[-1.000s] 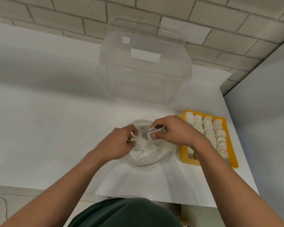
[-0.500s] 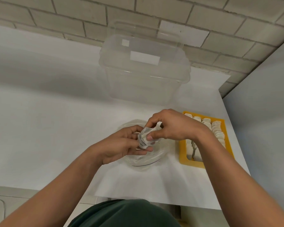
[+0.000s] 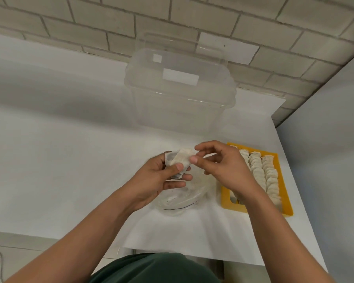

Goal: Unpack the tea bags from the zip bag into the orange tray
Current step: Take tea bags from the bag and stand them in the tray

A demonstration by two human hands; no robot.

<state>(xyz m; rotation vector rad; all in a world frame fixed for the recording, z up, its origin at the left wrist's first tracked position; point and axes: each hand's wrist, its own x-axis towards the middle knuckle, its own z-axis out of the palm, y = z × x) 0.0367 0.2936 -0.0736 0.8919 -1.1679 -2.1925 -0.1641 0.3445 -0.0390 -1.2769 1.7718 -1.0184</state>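
tea bags (image 3: 180, 160), a small pale clump of them, sit in the left hand (image 3: 157, 178), lifted off the table (image 3: 70, 160) and above the zip bag (image 3: 184, 195). the left thumb presses on the front of the clump and the fingers curl round it from behind and below, so the hand grasps it. the right hand (image 3: 223, 168) reaches in from the right, its thumb and forefinger meeting at the clump's right edge. it seems to pinch the top bag there, though the blur makes the contact hard to read. its other fingers are loosely curled under the palm and hold nothing.

the zip bag lies crumpled on the table just below both hands, clear, with dark specks inside. how many bags are in it i cannot tell. the tray (image 3: 226, 199), orange, lies on the table just right of the zip bag, partly hidden by the right wrist. rows (image 3: 271, 176) of pale tea bags stand on edge in it, packed close, running front to back. behind the hands a box (image 3: 180, 111) of clear plastic stands on the table, near the brick wall (image 3: 90, 23). a green shirt (image 3: 151, 268) shows at the bottom edge.
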